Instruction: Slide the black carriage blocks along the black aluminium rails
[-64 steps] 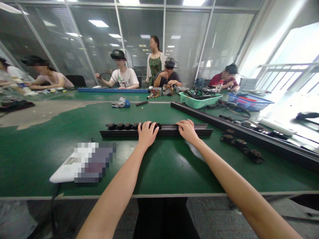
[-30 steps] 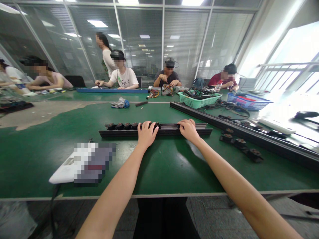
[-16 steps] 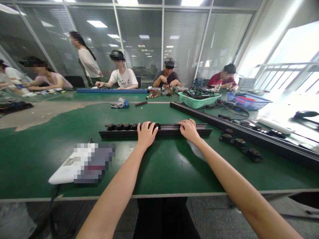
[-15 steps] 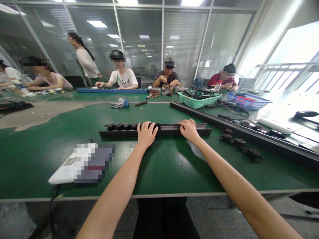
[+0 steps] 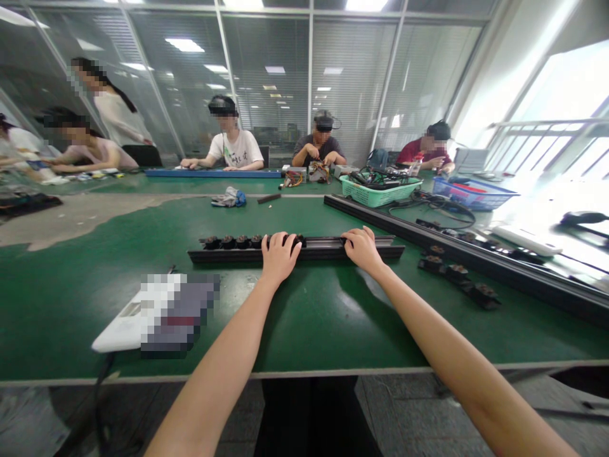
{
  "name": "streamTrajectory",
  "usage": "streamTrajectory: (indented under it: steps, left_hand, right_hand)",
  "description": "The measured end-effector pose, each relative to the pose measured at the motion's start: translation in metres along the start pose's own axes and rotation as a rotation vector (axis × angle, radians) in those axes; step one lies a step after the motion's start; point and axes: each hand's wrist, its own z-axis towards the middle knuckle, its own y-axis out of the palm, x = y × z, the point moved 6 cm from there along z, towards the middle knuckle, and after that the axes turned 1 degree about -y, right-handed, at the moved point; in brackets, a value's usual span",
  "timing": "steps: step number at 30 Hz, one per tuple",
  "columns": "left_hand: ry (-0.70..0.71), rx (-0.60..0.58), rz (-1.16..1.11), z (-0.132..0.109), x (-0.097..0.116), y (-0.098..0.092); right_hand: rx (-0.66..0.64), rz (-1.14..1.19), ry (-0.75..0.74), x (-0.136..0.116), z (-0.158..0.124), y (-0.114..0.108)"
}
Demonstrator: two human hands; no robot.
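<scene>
A dark metal rail [image 5: 318, 254] lies crosswise on the green table, with several black modules [image 5: 228, 242] in a row along its left part. My left hand [image 5: 280, 255] rests over the middle of the rail, its fingers curled over the modules there. Farther right, my right hand [image 5: 361, 246] grips the rail's channel with bent fingers and thumb; whatever small piece lies under its fingertips is hidden. Between the hands, a bare silvery stretch of the channel shows.
A long black rail [image 5: 428, 247] runs diagonally on the right, beside loose black modules [image 5: 459, 274]. Farther back stand a green basket [image 5: 380, 193] and a blue basket [image 5: 476, 195]. A white device [image 5: 124, 320] lies front left. Several people sit opposite.
A standing person in the background has moved left. Both my hands and the rail under them show no visible movement.
</scene>
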Motion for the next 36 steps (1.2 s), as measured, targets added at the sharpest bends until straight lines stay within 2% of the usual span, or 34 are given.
streamTrajectory:
  steps: [36]
  left_hand:
    - [-0.004,0.006,-0.005,-0.0003,-0.0019,0.0018]
  right_hand:
    - [0.027,0.024,-0.005,0.0076,-0.0009,-0.0035]
